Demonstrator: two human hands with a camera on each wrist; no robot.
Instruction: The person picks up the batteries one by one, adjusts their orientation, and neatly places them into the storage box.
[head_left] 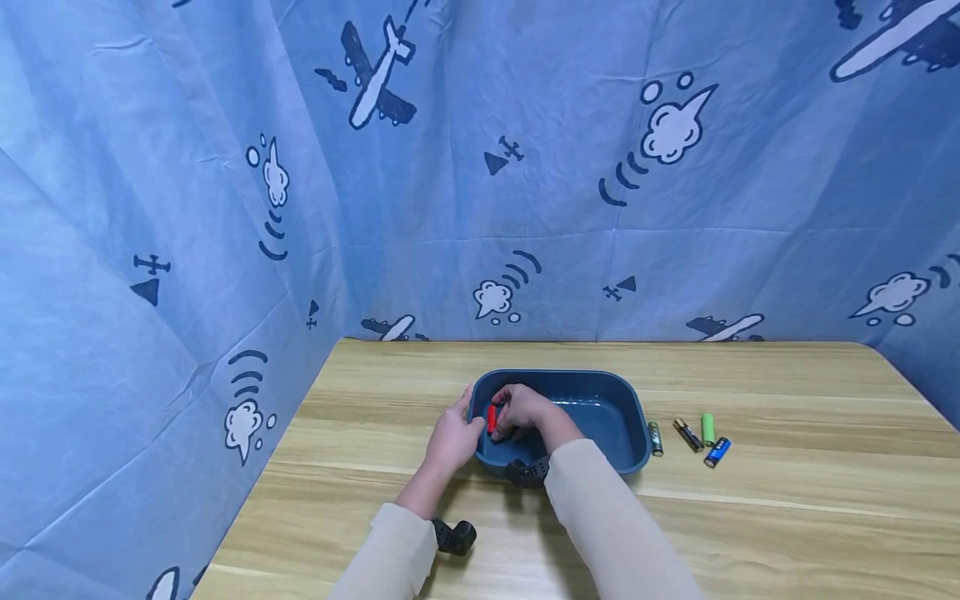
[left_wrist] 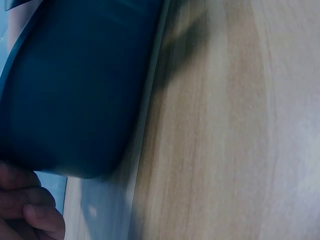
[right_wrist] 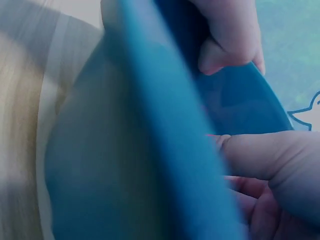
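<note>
A dark blue plastic basin (head_left: pixel 600 372) stands on the wooden table, and my left hand (head_left: pixel 452 437) grips its left rim. The thumb lies over the rim while the other fingers stay outside; curled fingers (left_wrist: pixel 30 200) show beside the basin wall (left_wrist: pixel 75 90) in the left wrist view. My right hand (head_left: pixel 525 408) reaches inside the basin at its left end. There it pinches a red battery (head_left: pixel 492 418), held lengthwise between thumb and fingertips. In the right wrist view the near wall (right_wrist: pixel 175 120) hides most of that battery and part of the right hand (right_wrist: pixel 270 165).
Right of the basin lie several loose batteries: a dark green one (head_left: pixel 656 439) close to the wall, a black and gold one (head_left: pixel 688 435), a light green one (head_left: pixel 708 429) and a blue one (head_left: pixel 717 452). A blue patterned curtain (head_left: pixel 555 200) hangs behind the table (head_left: pixel 787 517).
</note>
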